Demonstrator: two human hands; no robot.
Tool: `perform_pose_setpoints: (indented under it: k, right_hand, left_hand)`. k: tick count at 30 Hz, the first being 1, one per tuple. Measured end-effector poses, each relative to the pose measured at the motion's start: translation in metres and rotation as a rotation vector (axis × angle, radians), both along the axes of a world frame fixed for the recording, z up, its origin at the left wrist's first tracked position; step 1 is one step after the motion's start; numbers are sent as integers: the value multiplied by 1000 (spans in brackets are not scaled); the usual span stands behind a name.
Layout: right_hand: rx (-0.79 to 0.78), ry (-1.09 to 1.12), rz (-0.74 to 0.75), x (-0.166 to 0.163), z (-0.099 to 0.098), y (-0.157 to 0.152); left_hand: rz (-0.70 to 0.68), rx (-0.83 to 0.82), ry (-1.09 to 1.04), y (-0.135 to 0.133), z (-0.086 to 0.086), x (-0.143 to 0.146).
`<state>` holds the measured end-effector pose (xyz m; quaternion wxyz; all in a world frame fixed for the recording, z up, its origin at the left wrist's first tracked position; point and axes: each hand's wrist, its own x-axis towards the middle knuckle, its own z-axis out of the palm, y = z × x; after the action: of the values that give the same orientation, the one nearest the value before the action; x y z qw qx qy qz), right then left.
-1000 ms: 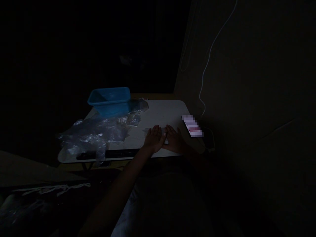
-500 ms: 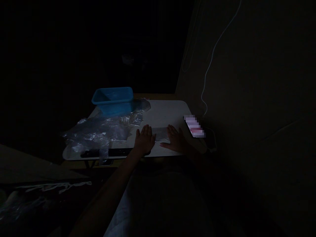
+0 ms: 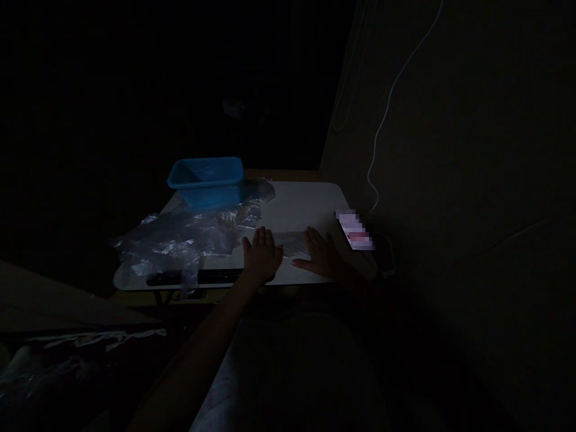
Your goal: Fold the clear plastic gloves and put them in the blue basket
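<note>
The scene is very dark. My left hand (image 3: 260, 255) lies flat and open on a small white table (image 3: 297, 204), fingers stretched out. My right hand (image 3: 321, 255) also rests flat and open a little to the right. Between the two hands lies a small clear plastic bag (image 3: 291, 241), pressed flat on the tabletop, with both hands touching its ends.
A blue plastic tub (image 3: 207, 179) stands at the table's far left. Crumpled clear plastic bags (image 3: 180, 240) cover the left half. A lit phone (image 3: 355, 230) lies at the right edge, with a white cable (image 3: 382, 126) running up the wall. A dark slot (image 3: 211, 277) runs along the front edge.
My hands, together a second ago, have slid apart over the clear bag. The left hand moved left toward the table's front edge.
</note>
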<state>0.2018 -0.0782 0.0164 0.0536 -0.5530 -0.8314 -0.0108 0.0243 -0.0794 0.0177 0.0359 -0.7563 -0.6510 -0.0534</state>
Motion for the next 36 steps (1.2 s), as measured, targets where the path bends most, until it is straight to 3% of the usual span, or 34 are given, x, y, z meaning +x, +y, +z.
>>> perform_pose_setpoints:
  k: [36]
  right_hand:
    - [-22,8,-7,0,-3,2]
  left_hand:
    - [47,15,-28,-1,-2,-1]
